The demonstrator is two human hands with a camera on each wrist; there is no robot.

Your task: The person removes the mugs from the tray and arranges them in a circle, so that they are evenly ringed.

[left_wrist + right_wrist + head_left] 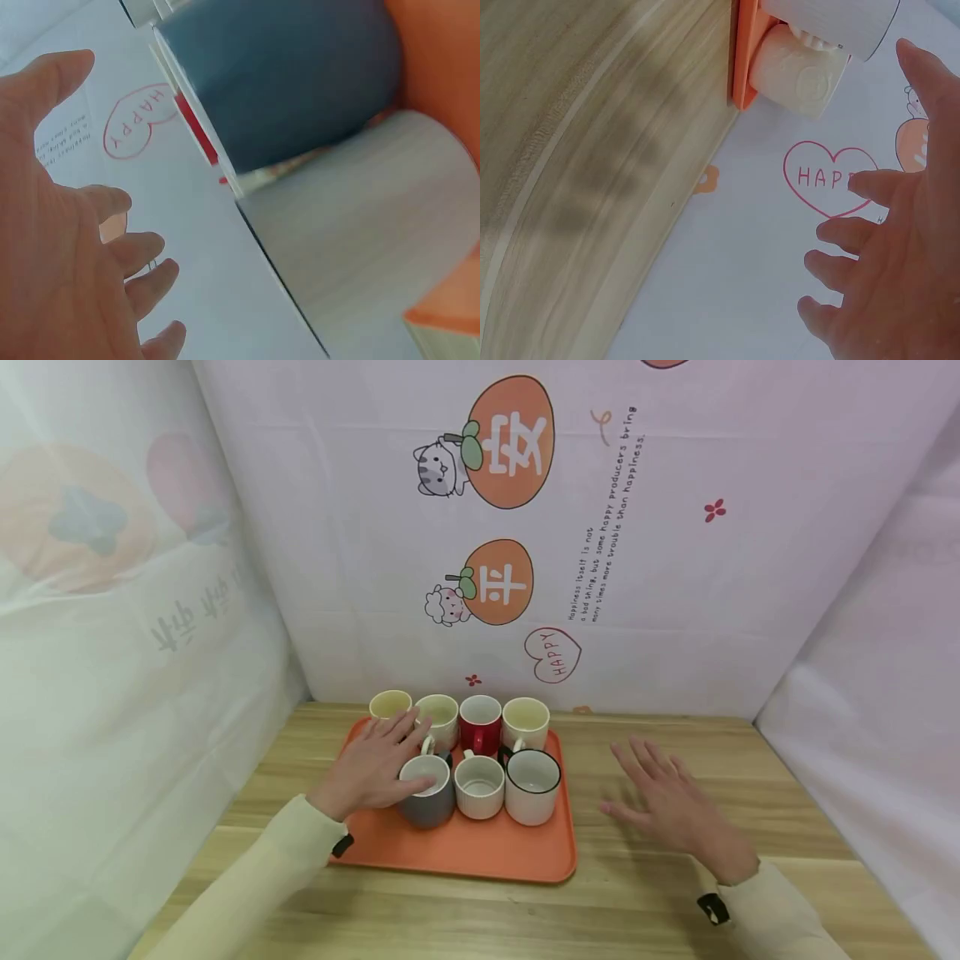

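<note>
Both hands are raised and grip nothing. The left hand (378,764) extends over the left part of an orange tray (465,852), back toward the head camera, fingers pointing forward and inward, thumb set apart from them. Its forearm enters from the person's near left in a pale sleeve (255,877).

The right hand (660,793) is above the table (630,893), to the right of the tray and apart from it. Its fingers are spread and slightly bent, directed forward and toward the left hand; the thumb stands away, on the tray side. Both wrists carry a black band, in part visible.

Seven mugs stand between the hands or beneath the left one. The grey mug (427,806) lies under the left thumb in the head view; contact cannot be determined there. To its right, toward the right hand, follow the ribbed white cup (480,793) and the black-rimmed white mug (532,797), the latter nearest the right hand in the front row. Beyond them, farther from the person, are the yellowish mug (390,703), partly hidden by the left fingers, the cream mug (442,714), the red mug (480,718) and the pale-yellow mug (527,718). A printed white cloth (675,593) hangs ahead of both hands.
</note>
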